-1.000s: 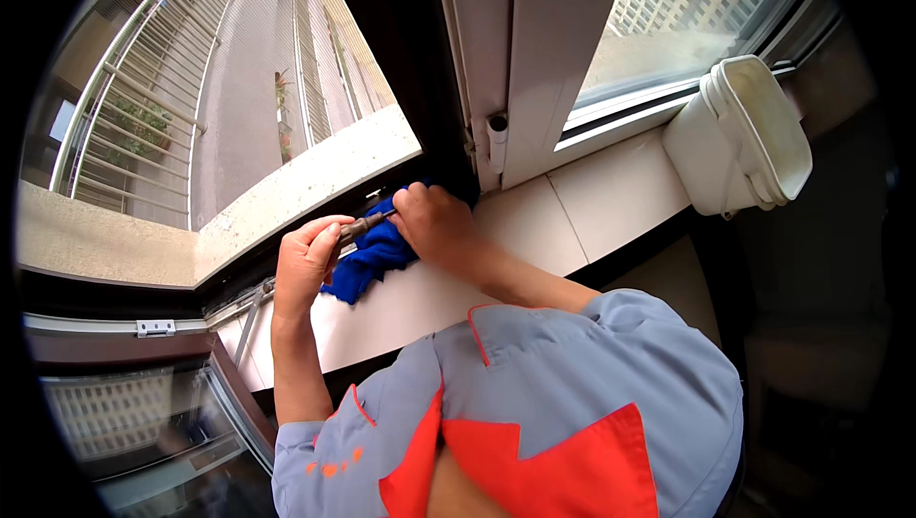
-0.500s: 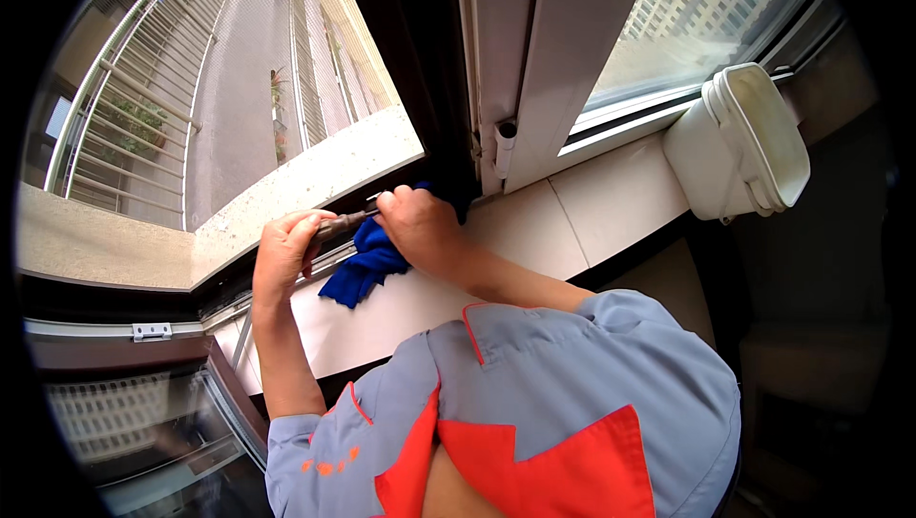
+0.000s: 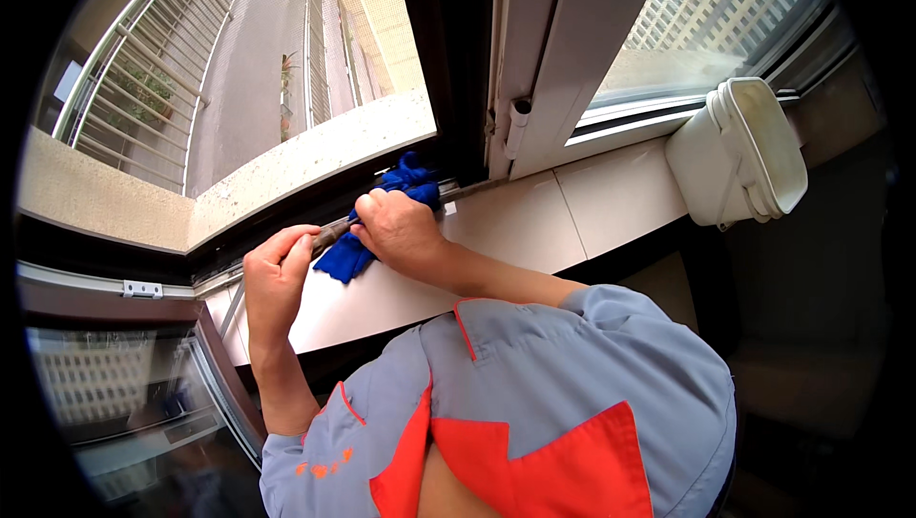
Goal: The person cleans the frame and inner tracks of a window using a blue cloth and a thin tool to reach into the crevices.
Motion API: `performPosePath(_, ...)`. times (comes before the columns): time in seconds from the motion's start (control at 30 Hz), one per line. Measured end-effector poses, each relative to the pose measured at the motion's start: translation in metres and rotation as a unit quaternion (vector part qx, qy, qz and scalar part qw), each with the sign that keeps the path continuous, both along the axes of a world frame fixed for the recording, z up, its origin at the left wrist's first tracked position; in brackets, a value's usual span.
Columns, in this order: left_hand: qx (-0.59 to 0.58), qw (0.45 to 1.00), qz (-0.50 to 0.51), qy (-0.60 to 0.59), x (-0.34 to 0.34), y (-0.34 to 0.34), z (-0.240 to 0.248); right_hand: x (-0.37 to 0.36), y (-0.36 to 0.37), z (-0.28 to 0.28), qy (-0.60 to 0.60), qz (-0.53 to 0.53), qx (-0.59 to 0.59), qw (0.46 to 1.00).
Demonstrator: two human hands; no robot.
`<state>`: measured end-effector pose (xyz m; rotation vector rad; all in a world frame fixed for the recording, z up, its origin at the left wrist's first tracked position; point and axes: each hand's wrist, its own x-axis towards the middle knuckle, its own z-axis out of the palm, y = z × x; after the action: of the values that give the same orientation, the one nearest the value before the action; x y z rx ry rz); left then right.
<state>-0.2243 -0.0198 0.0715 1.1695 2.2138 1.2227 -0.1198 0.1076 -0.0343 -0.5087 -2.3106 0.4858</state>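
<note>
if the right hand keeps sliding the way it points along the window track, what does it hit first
Probably the upright white window frame post at the track's end. The right hand, on the blue cloth, points up-right along it; depth is uncertain.

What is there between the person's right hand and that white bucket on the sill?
In the head view, only bare pale sill lies between the right hand and the white bucket; the window frame's post stands behind it.

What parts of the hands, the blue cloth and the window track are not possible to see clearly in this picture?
- Head view: the right hand covers the middle of the blue cloth.
- Head view: the thin dark tool between the hands is too small to identify; the left hand hides its end.
- Head view: the window track lies in deep shadow.
- Head view: the inside of the white bucket is hidden by its own wall.
</note>
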Motion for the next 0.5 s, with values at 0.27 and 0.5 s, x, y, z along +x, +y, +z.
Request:
performPosePath(0.27, 0.043, 0.998, -0.034, -0.039, 0.011, 0.009, -0.023, 0.035, 0.019, 0.000, -0.010, 0.041, -0.064, 0.997)
performPosePath(0.5, 0.046, 0.991, -0.110, -0.054, 0.021, -0.039, 0.004, 0.032, -0.010, 0.016, 0.040, 0.089, -0.069, 0.993)
